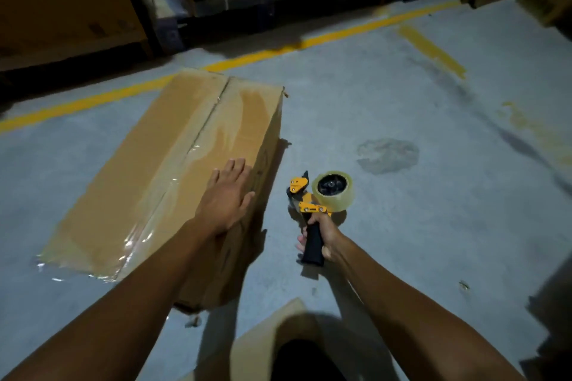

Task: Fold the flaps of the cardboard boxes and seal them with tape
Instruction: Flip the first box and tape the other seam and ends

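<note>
**A:** How is our grip now?

**B:** The right hand [322, 237] has a closed grip. Its fingers are curled round the black handle of the tape dispenser [311, 206]. The clear tape roll [335, 195] sits at the far end, and the blade side points away from us. The dispenser hangs near the floor [418, 241], beside the box and apart from it.

**A:** And the other grip?

**B:** The left hand [224, 198] holds nothing. It lies flat with straight fingers and presses on the top of the cardboard box [148, 195], near the right edge.

**A:** Where is the box?

**B:** It is on the floor, in front of us and to the left, with its length going away from us. The flaps are down. Shiny tape lies along the middle seam [201, 133] and wraps over the near end.

**A:** So what do we do well here?

**B:** We think this box is almost sealed. We should rub the tape flat with the palm, from the middle to the ends, so that no bubbles remain. If we need one more strip, we start it on the end wall and pull in one straight line. The flat hand should hold the flaps ahead of the dispenser, away from the blade.
</note>
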Available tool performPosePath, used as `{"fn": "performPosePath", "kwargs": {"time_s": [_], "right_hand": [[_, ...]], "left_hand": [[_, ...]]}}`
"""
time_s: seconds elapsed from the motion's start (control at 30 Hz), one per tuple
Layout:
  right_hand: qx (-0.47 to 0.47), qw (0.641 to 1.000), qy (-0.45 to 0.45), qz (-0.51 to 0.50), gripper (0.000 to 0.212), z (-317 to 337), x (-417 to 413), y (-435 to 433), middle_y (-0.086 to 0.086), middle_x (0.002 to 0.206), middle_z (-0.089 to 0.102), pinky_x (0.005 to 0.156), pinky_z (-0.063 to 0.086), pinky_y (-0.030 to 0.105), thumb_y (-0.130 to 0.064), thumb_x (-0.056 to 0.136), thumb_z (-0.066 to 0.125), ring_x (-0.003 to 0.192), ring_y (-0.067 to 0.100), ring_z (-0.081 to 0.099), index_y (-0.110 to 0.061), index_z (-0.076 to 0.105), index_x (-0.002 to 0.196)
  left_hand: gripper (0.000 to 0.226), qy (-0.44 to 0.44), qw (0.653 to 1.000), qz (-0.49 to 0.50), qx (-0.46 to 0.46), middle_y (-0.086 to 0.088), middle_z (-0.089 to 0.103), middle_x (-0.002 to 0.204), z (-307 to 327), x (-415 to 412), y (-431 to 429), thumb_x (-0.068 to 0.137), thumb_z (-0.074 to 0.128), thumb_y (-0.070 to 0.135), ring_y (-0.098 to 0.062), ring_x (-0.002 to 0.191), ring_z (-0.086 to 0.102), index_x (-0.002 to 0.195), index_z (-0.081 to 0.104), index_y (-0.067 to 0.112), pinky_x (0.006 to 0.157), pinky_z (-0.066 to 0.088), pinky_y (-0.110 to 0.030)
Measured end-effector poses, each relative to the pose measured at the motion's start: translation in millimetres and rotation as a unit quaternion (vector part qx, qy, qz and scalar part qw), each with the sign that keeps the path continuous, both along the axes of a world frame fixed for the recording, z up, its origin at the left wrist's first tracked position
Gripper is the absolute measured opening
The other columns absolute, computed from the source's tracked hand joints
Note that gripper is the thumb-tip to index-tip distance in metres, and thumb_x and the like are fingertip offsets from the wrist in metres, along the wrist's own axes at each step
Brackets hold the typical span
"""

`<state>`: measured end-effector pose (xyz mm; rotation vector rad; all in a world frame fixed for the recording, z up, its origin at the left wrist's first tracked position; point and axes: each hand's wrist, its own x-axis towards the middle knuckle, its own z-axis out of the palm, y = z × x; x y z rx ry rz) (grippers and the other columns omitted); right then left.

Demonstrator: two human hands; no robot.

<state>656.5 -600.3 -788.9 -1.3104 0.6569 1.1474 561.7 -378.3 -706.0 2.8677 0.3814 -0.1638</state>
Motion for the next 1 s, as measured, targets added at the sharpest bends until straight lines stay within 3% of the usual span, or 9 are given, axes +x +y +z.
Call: {"fn": "performPosePath", "kwargs": {"time_s": [0.2, 0.33, 0.43, 0.53, 0.7, 0.77, 0.83, 0.9, 1.0], "right_hand": [[-0.020, 0.999, 0.016, -0.044, 0.021, -55.3, 27.2, 18.4, 0.009, 0.062, 0.041, 0.052, 0.041, 0.032, -0.020, 0.089, 0.054, 0.067, 0.028, 0.049, -0.007, 0.049, 0.074], [-0.043, 0.999, 0.009, -0.028, 0.017, -78.7, 25.5, 15.6, 0.012, 0.063, 0.055, 0.054, 0.049, 0.034, -0.018, 0.082, 0.064, 0.054, 0.027, 0.054, -0.003, 0.057, 0.084], [-0.081, 0.997, -0.007, -0.015, 0.014, -85.8, 24.4, 14.7, 0.015, 0.071, 0.058, 0.055, 0.052, 0.035, -0.011, 0.087, 0.067, 0.057, 0.028, 0.054, -0.002, 0.059, 0.094], [-0.109, 0.994, -0.019, -0.005, 0.017, -76.3, 24.4, 12.4, 0.015, 0.078, 0.059, 0.062, 0.051, 0.039, -0.007, 0.087, 0.069, 0.066, 0.028, 0.055, -0.002, 0.062, 0.102], [-0.157, 0.982, -0.084, -0.061, 0.019, -45.2, 15.5, -1.3, 0.017, 0.086, 0.073, 0.077, 0.059, 0.046, -0.008, 0.073, 0.063, 0.076, 0.033, 0.069, 0.000, 0.065, 0.090], [-0.212, 0.957, -0.196, -0.027, 0.021, -23.0, 1.9, 0.6, 0.014, 0.088, 0.074, 0.073, 0.059, 0.041, -0.016, 0.072, 0.062, 0.076, 0.032, 0.068, -0.001, 0.066, 0.087], [-0.235, 0.914, -0.328, 0.047, 0.016, 10.0, -22.7, 13.4, 0.007, 0.096, 0.071, 0.070, 0.047, 0.036, -0.020, 0.087, 0.061, 0.086, 0.028, 0.065, -0.007, 0.067, 0.096], [-0.199, 0.859, -0.465, 0.083, 0.021, 42.1, -53.1, 34.8, 0.002, 0.113, 0.067, 0.085, 0.048, 0.036, -0.019, 0.096, 0.061, 0.103, 0.022, 0.061, -0.012, 0.066, 0.115], [-0.109, 0.746, -0.643, 0.135, 0.016, 75.5, -99.3, 76.1, 0.007, 0.120, 0.066, 0.098, 0.049, 0.038, -0.013, 0.093, 0.062, 0.113, 0.022, 0.060, -0.010, 0.071, 0.106]], "left_hand": [[0.065, -0.070, 0.997, 0.014, 0.017, 0.000, 0.009, 0.164, -23.9, -4.1, -5.3, 0.100, 0.020, 0.047, -0.019, 0.153, 0.005, 0.158, 0.019, 0.017, 0.122, 0.002, -0.041], [0.060, -0.090, 0.996, 0.021, -0.009, 0.003, 0.014, 0.164, -24.8, -4.7, -3.3, 0.101, 0.022, 0.040, -0.015, 0.153, 0.007, 0.157, 0.024, 0.019, 0.122, 0.001, -0.036], [0.061, -0.097, 0.995, 0.021, -0.017, 0.002, 0.017, 0.164, -24.5, -5.6, -3.5, 0.100, 0.020, 0.039, -0.015, 0.153, 0.010, 0.157, 0.026, 0.018, 0.123, 0.003, -0.037], [0.064, -0.083, 0.996, 0.015, -0.015, 0.001, 0.013, 0.165, -22.2, -6.1, -2.6, 0.099, 0.015, 0.042, -0.016, 0.153, 0.006, 0.158, 0.022, 0.018, 0.123, 0.002, -0.038], [0.062, -0.020, 0.999, -0.014, -0.029, 0.001, -0.002, 0.166, -11.1, -7.8, 4.2, 0.104, 0.017, 0.047, -0.016, 0.153, -0.006, 0.159, 0.008, 0.019, 0.121, -0.005, -0.038], [0.059, 0.005, 0.999, -0.018, -0.044, 0.000, -0.003, 0.166, -2.1, -13.2, 7.8, 0.107, 0.023, 0.043, -0.017, 0.153, -0.007, 0.159, 0.008, 0.021, 0.122, -0.003, -0.040], [0.057, 0.015, 0.998, -0.019, -0.050, -0.001, 0.000, 0.167, 4.4, -28.5, 10.8, 0.107, 0.026, 0.040, -0.019, 0.153, -0.003, 0.159, 0.013, 0.021, 0.123, 0.001, -0.042], [0.055, 0.013, 0.999, -0.015, -0.051, -0.002, 0.005, 0.167, 5.2, -53.0, 14.2, 0.108, 0.027, 0.039, -0.020, 0.154, 0.001, 0.159, 0.018, 0.021, 0.124, 0.006, -0.043], [0.052, -0.013, 0.998, 0.015, -0.054, -0.007, 0.017, 0.165, 0.6, -97.6, 24.8, 0.107, 0.030, 0.035, -0.025, 0.153, 0.013, 0.156, 0.028, 0.017, 0.123, 0.016, -0.047]]}}
